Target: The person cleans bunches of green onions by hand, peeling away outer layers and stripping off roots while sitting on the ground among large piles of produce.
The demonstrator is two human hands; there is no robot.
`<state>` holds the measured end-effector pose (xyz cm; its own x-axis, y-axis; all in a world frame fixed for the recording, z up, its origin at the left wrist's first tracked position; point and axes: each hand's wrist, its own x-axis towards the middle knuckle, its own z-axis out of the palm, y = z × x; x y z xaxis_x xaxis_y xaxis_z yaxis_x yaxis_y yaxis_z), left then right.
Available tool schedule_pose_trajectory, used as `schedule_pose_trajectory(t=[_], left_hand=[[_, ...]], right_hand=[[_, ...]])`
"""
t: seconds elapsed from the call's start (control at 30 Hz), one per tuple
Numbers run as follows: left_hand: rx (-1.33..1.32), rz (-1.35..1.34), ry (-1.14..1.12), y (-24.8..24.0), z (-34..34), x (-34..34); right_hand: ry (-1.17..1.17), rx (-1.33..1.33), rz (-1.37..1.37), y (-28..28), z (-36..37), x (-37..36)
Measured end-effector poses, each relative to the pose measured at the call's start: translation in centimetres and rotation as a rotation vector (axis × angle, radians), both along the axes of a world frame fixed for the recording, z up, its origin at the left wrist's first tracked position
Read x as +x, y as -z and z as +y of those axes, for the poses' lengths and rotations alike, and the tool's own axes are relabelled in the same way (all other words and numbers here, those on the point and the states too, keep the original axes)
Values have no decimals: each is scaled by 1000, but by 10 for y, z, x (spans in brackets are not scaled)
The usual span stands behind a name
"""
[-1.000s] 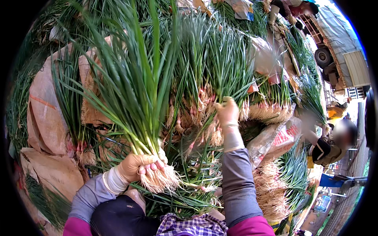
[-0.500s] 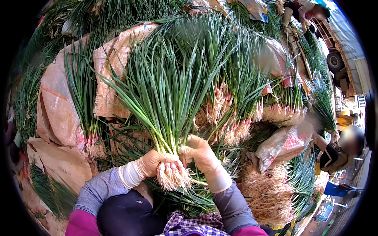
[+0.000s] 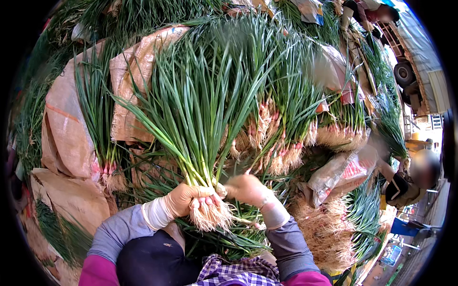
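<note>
My left hand, in a pale glove, is closed round a bunch of green garlic just above its bulbs. Long green leaves fan upward from the grip. Pinkish-white bulbs and pale stringy roots hang below the thumb. My right hand, gloved too and slightly blurred, has its fingers curled in a pinch at the right edge of the bunch, by the bulbs. Whatever lies between those fingertips is hidden. Loose green stalks lie beneath both hands, over my lap.
Several more bunches lie ahead, roots toward me. Woven sacks cover piles at left, and a whitish sack tops a rooty stack at right. Another person is at far right; a truck wheel shows behind.
My right hand has shifted slightly right and down, its wrist turning and fingers drawing away from the stalks. My left hand keeps its grip on the bunch.
</note>
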<state>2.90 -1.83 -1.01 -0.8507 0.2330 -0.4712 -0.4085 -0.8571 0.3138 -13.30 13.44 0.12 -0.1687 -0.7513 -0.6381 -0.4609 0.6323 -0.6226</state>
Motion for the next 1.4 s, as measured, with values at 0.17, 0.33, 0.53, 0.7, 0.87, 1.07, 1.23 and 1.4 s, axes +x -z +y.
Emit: schedule_pose_trajectory(t=[0.17, 0.33, 0.53, 0.7, 0.87, 1.07, 1.23, 1.4], left_hand=[[6, -44, 30, -7, 9, -12], [121, -81, 22, 6, -6, 10], [153, 293, -291, -51, -24, -13], [-35, 173, -220, -32, -20, -15], [148, -79, -111, -25, -21, -1], [44, -5, 48, -3, -5, -11], [7, -169, 67, -5, -3, -7], [275, 204, -130, -23, -4, -7]], right_hand=[[755, -343, -141, -16, -30, 0], [560, -375, -44, -21, -53, 10], [908, -283, 916, 30, 4, -119], [681, -1, 990, 8, -2, -172], [874, -175, 335, -44, -9, -123], [784, -266, 163, -37, 1, -9], [549, -387, 379, -22, -17, 48], [991, -394, -47, -2, 11, 11]])
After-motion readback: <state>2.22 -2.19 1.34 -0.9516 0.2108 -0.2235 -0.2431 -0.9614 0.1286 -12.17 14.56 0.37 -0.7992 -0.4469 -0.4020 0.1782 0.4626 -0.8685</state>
